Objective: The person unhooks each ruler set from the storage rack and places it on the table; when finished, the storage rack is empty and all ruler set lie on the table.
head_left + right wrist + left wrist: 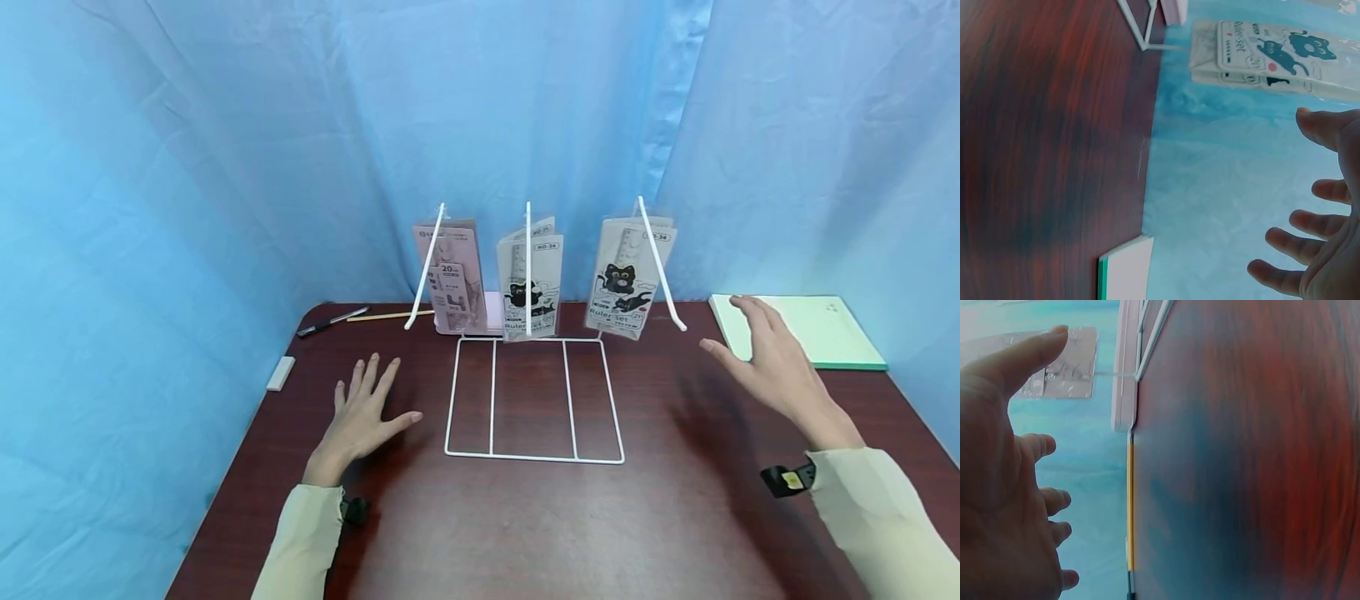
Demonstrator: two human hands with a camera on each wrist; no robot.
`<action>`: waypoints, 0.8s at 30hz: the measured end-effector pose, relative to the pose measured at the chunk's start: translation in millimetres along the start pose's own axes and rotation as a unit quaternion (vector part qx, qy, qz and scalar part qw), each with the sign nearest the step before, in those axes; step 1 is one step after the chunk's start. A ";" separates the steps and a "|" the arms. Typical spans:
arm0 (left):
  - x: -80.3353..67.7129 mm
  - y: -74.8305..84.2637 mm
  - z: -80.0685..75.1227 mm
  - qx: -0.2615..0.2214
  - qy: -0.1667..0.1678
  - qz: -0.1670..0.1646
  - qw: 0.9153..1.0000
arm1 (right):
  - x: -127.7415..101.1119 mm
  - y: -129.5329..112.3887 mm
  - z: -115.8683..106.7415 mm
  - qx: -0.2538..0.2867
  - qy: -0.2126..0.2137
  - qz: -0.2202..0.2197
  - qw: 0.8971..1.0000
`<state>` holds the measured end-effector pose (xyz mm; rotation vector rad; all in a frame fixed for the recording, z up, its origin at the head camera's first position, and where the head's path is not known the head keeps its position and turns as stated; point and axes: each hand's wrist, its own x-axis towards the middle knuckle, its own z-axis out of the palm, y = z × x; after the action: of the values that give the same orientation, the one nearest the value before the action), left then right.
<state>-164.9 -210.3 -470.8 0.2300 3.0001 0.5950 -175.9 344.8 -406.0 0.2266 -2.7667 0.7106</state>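
Overhead, dark wooden table (525,525) (reddish), blue curtain (225,150) behind

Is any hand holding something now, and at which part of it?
Nothing is held. The left hand lies flat on the table with spread fingers; the right hand is open above the table, near the green pad.

White wire rack (534,454); dark red-brown table (525,525); green-edged pad (810,332).

A dark red table (525,533) stands before a blue curtain (225,167). At its far left edge lie a black pen (330,322) and a yellow pencil (386,316) (end to end, nearly touching). A white eraser (281,372) sits by the left edge.
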 end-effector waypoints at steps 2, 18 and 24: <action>1.4 4.8 3.7 -0.011 -0.005 0.009 1.000 | 3.0 -3.4 2.6 0.013 0.004 0.003 1.000; 6.4 31.8 30.9 -0.059 -0.038 0.048 0.996 | 25.2 -23.4 31.1 0.157 0.016 0.033 0.987; 8.0 36.5 38.5 -0.095 -0.061 0.057 0.992 | 30.6 -26.1 49.4 0.215 0.019 0.042 0.976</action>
<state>-164.1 -161.3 -492.6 0.4095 2.8045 0.8392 -210.4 295.4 -426.6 0.1782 -2.5658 1.3183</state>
